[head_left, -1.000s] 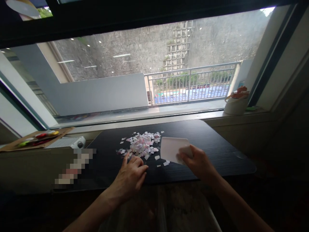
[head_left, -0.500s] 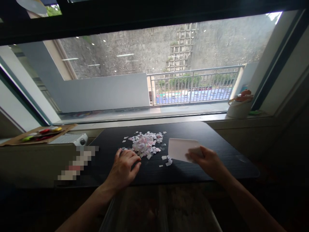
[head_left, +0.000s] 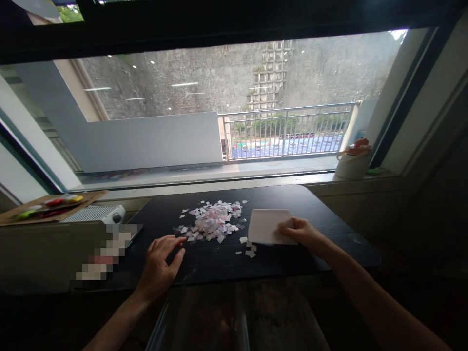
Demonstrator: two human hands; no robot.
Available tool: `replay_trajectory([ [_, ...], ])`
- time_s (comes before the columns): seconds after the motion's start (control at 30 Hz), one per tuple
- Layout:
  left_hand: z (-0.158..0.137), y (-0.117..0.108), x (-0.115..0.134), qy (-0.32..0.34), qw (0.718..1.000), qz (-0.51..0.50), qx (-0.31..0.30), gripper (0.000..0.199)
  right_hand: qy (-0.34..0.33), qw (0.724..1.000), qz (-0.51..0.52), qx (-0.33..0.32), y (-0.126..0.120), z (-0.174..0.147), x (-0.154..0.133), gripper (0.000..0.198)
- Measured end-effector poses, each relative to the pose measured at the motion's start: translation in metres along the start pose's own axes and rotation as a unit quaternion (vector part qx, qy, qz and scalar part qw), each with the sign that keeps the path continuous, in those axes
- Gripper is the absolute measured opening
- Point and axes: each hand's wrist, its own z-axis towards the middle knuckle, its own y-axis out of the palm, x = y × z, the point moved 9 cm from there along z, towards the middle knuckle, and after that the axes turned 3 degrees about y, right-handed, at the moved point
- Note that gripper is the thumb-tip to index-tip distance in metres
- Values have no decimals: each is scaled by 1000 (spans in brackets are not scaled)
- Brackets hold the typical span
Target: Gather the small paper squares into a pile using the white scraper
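Note:
A heap of small cut paper pieces [head_left: 214, 220], white and pinkish, lies in the middle of the black table [head_left: 292, 197]. My right hand [head_left: 302, 234] grips a white rectangular card [head_left: 268, 224] by its right end, tilted up just right of the heap. Several loose paper scraps [head_left: 250, 250] lie by the card's lower left corner. Left of the heap's near side, my left hand [head_left: 164, 258] hovers low near the table with its fingers apart, holding nothing.
A white container with an orange top [head_left: 353, 158] stands on the windowsill at right. To the left are a small white appliance with a knob [head_left: 98, 214] and brown cardboard [head_left: 97, 196] bearing coloured items. Below the table's near edge is a clear plastic bin [head_left: 239, 317].
My left hand has drawn back leftward from the paper heap, its fingers now more extended. My right hand still holds the card near the loose scraps. The view has shifted slightly.

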Motion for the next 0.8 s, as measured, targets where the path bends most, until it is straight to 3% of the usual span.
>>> replay_trajectory([
  [0.13,0,-5,-1,-10,1000,-17,22,25,20,999,4,-45,0,-5,-1,28],
  [0.47,0,-4,0,-15,1000,-22,10,28,24,997,-24,-62,17,1,-4,24],
  [0.8,-1,-2,2,-18,999,-27,4,27,50,987,-64,-138,15,-23,-2,23],
])
